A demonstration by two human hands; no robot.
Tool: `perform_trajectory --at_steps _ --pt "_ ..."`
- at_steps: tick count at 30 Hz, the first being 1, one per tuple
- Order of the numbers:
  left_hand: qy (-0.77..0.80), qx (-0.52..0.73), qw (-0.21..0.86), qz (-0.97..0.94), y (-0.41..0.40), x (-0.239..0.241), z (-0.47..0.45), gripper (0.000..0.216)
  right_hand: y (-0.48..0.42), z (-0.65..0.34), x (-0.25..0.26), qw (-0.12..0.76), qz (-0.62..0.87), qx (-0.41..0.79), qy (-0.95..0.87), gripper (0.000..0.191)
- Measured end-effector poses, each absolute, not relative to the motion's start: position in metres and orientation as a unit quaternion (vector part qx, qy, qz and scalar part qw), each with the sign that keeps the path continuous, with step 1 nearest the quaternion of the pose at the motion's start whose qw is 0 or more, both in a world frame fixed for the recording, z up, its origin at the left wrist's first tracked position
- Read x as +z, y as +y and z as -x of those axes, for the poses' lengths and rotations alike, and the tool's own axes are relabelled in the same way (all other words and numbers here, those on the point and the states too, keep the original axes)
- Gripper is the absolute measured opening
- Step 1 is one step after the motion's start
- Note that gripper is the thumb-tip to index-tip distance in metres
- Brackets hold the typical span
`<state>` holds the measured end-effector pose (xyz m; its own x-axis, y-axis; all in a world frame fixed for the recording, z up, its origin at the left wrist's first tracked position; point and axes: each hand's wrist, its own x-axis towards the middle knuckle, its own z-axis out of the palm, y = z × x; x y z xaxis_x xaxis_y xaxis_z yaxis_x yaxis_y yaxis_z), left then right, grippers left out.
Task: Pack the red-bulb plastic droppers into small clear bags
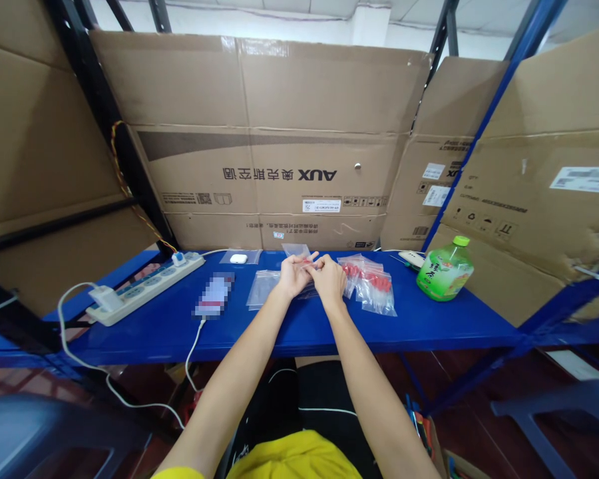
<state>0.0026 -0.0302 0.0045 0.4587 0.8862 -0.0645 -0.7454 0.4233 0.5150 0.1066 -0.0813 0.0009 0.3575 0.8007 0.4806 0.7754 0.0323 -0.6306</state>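
Note:
My left hand (293, 275) is palm up over the blue table, its fingers curled around a small clear zip bag (296, 250) whose top sticks up behind the fingers. Close against it, my right hand (330, 282) pinches at the same bag with thumb and fingertips. Small red bits show between the two hands, too little to name. Flat clear bags (263, 290) lie just left of my hands and partly beneath them. To the right is an overlapping pile of filled zip bags (377, 287), with red and whitish pieces inside.
A phone (213, 295) on a charging cable and a white power strip (147, 289) lie on the left. A white earbud case (238, 259) sits at the back. On the right stands a green drink bottle (445, 271). Cardboard (279, 93) walls the table (414, 326).

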Motion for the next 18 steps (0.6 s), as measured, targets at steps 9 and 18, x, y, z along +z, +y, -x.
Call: perform_trajectory --at_steps 9,18 --pt "0.226 0.558 0.777 -0.183 -0.024 0.004 0.006 0.043 -0.093 -0.162 -0.009 0.318 0.664 0.043 -0.676 0.015" --pt "0.192 0.562 0.789 -0.159 -0.022 0.007 0.012 0.052 -0.111 -0.174 -0.028 0.262 0.629 0.066 -0.729 0.015"
